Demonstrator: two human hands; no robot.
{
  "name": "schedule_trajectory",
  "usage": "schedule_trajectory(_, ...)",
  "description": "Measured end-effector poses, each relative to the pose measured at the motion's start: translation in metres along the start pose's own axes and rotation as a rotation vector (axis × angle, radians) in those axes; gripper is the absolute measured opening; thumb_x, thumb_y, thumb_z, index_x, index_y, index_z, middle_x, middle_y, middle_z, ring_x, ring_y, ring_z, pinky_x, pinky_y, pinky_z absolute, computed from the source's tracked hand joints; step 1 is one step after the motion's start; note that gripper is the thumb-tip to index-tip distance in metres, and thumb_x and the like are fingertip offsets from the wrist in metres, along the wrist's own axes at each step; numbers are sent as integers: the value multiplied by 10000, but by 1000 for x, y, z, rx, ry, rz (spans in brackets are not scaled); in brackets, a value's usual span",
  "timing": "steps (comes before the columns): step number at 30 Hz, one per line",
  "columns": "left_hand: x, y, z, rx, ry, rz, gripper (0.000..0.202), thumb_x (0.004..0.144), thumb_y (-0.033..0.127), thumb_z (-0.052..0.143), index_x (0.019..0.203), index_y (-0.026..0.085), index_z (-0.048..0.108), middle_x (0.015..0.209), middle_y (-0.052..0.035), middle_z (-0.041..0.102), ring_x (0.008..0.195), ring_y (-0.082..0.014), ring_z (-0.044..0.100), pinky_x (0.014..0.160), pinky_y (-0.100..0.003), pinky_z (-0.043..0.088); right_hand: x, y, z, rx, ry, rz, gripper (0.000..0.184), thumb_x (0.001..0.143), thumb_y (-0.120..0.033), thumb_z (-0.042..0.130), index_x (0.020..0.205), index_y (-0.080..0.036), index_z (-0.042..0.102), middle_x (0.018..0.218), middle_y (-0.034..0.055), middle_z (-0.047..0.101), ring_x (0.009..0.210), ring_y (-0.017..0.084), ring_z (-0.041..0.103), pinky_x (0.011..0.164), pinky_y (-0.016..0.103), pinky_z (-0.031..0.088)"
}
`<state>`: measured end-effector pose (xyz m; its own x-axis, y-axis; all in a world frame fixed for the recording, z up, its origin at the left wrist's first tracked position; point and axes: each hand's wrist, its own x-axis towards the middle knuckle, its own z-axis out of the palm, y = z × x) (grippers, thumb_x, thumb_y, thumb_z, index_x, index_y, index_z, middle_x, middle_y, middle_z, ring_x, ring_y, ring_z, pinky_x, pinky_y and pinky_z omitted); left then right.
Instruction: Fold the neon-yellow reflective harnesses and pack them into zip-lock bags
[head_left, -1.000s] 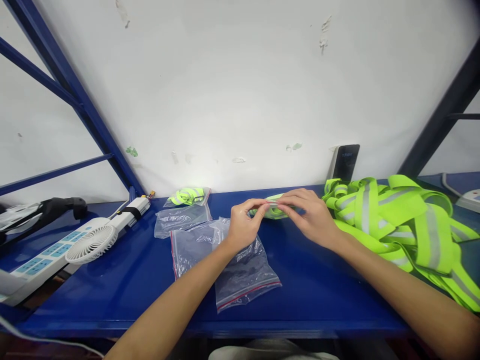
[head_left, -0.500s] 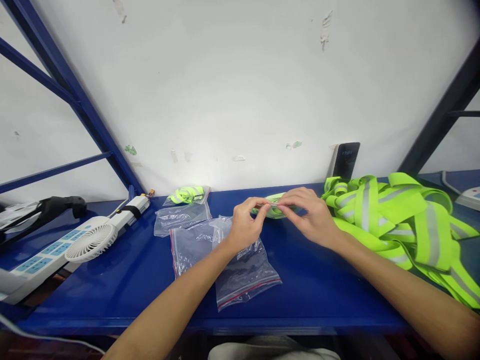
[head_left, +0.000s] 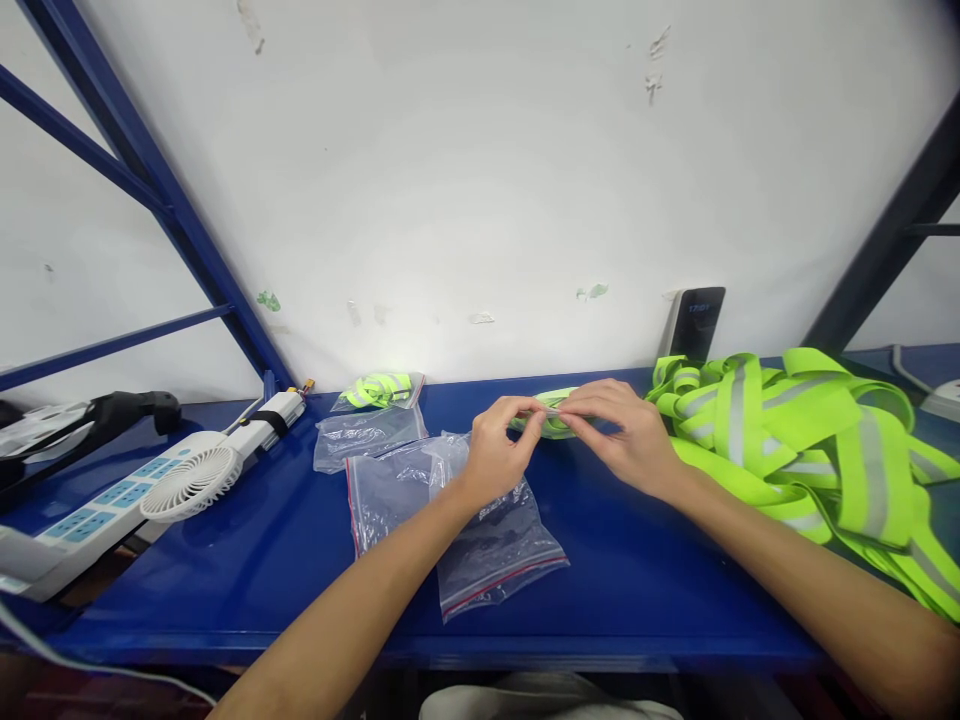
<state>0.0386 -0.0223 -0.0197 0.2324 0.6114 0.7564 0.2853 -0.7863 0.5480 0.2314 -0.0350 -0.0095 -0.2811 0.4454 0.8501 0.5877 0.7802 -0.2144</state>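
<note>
At the centre, the right hand (head_left: 624, 432) covers part of the green bundle (head_left: 555, 429); what it pinches with the left hand (head_left: 499, 455) is too small to tell. Towards seven o'clock, the left forearm (head_left: 375, 600) hides part of the clear bags (head_left: 502, 560). The strap pile (head_left: 810, 440) at four and power strip (head_left: 97, 515) at eight run past the frame; the pile masks the phone's (head_left: 699, 325) lower end at three.

Bare and slender-fingered at the left grip (head_left: 501, 452) and right grip (head_left: 628, 435); likewise bare along the slim left forearm (head_left: 375, 595) and right forearm (head_left: 787, 570), above the surface (head_left: 637, 590); apparently dressed in pale greyish-white cloth (head_left: 465, 704) below the surface's front edge.
</note>
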Motion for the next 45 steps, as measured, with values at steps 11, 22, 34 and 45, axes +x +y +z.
schedule_trajectory(11,2,-3,1,38,-24,146,50,905,213,599,934,202,639,925,-48,704,904,-180,623,857,-347,500,-2,0,3,-17,-5,-55,57,897,-189,652,914,-239,675,875,15,743,852,200,658,818,396,455)
schedule_trajectory(22,4,-2,-4,76,-117,140,36,919,196,530,918,198,565,906,-38,646,876,-173,571,826,-326,464,-4,-4,7,-37,7,-110,119,895,-155,644,994,-221,650,932,43,722,870,198,650,804,389,485)
schedule_trajectory(34,3,-5,-4,68,-81,108,62,927,203,530,962,196,581,934,-44,647,892,-174,583,826,-326,466,-3,2,6,22,-1,-105,125,899,-134,612,984,-223,636,937,60,685,883,203,640,799,373,529)
schedule_trajectory(45,8,0,-6,17,-96,57,62,923,226,564,906,193,613,906,-43,658,898,-176,595,845,-325,470,-3,-2,3,-60,13,-94,143,897,-184,626,1031,-228,646,981,70,706,925,228,652,830,405,499)
